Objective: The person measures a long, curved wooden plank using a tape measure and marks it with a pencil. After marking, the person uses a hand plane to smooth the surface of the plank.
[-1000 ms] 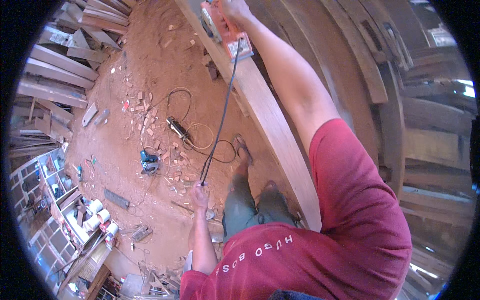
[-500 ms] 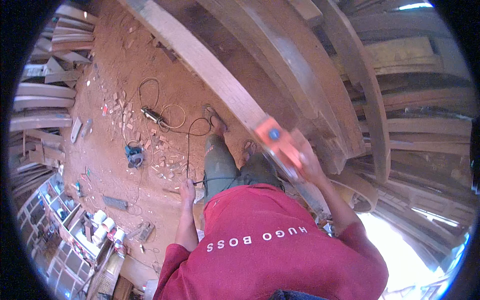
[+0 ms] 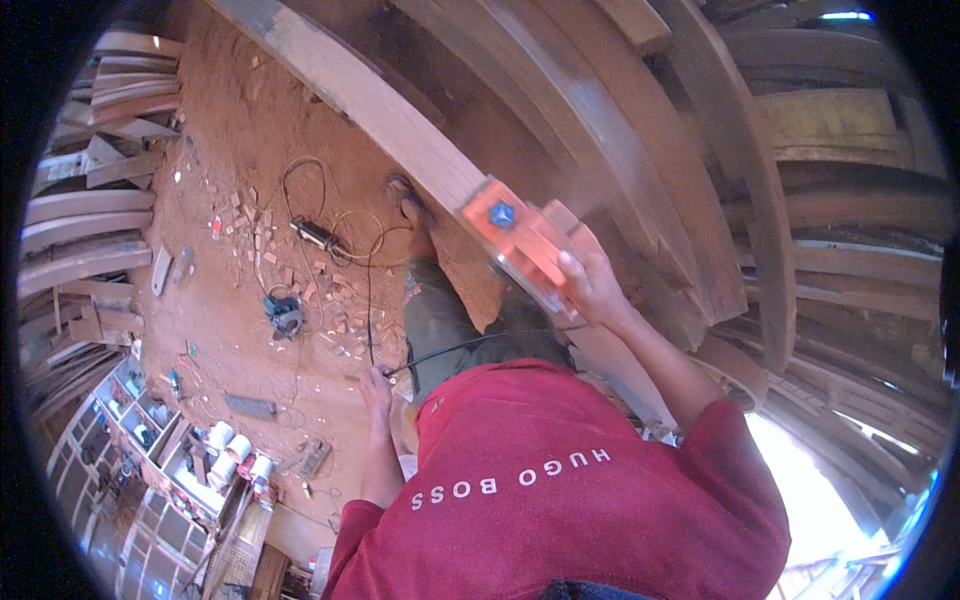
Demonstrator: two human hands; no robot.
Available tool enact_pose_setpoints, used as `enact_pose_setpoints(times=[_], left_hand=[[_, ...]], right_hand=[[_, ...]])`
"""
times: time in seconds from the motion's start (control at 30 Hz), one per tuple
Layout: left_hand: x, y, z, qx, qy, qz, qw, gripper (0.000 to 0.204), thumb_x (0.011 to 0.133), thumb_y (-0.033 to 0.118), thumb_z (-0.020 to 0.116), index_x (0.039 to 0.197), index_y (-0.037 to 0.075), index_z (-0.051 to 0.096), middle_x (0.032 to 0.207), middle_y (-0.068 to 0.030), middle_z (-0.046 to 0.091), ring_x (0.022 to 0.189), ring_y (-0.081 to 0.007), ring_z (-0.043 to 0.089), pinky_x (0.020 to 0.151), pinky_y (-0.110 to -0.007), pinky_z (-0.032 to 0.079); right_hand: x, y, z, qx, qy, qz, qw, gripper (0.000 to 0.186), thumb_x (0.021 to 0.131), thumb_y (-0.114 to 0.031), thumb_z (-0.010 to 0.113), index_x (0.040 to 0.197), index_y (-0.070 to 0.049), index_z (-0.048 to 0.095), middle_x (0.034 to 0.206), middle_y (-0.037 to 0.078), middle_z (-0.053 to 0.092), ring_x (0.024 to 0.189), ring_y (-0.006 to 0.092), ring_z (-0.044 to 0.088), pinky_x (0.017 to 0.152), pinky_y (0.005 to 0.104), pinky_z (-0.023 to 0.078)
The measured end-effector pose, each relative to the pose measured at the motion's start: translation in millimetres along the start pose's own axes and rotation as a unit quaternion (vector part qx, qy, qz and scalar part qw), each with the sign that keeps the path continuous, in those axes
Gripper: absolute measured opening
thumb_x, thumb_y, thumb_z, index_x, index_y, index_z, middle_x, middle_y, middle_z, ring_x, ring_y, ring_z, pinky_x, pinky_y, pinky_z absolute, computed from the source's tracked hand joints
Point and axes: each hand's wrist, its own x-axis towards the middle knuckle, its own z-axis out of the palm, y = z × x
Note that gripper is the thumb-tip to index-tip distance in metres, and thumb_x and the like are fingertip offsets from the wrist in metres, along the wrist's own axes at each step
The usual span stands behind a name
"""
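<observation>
My right hand (image 3: 592,280) is wrapped round the rear handle of an orange electric planer (image 3: 497,232) with a blue knob at its front. The planer rests on the upper face of a long wooden beam (image 3: 400,130), which runs from the top left down to my right side. To the left of my thighs, my left hand (image 3: 376,388) is closed round a black power cord (image 3: 440,351). This cord crosses in front of my legs toward the planer and also runs up to the dirt floor.
Thick curved timbers (image 3: 640,130) lie along the right. On the floor at left are a circular saw (image 3: 283,316), a dark power tool (image 3: 318,237) with coiled cable, and scattered wood scraps (image 3: 318,290). A compartmented shelf (image 3: 150,450) with white containers stands lower left; stacked wood (image 3: 85,205) lines the far left.
The planer and my right hand have slid forward along the beam, up and to the left. My left hand keeps hold of the cord, and the cord between my hands is stretched further.
</observation>
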Motion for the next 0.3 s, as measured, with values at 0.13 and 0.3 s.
enact_pose_setpoints(times=[0.13,0.3], left_hand=[[47,-9,-22,0.030,-0.038,-0.034,0.998,0.042,0.098,0.024,0.037,0.086,-0.004,0.066,0.088,-0.0205,0.066,0.087,-0.0337,0.061,0.082,-0.043,0.047],[125,-47,-48,-0.025,-0.041,-0.019,0.999,0.045,0.101,0.034,0.039,0.091,0.000,0.067,0.090,-0.0205,0.071,0.088,-0.0317,0.066,0.088,-0.045,0.048]], right_hand=[[108,-61,32,0.014,0.004,0.017,1.000,0.056,0.101,-0.046,0.037,0.111,0.002,0.066,0.074,0.018,0.063,0.070,0.0289,0.061,0.069,0.0418,0.048],[248,-124,60,-0.038,-0.114,0.074,0.990,0.058,0.099,-0.049,0.039,0.117,0.001,0.063,0.099,0.020,0.067,0.095,0.0289,0.063,0.086,0.0416,0.048]])
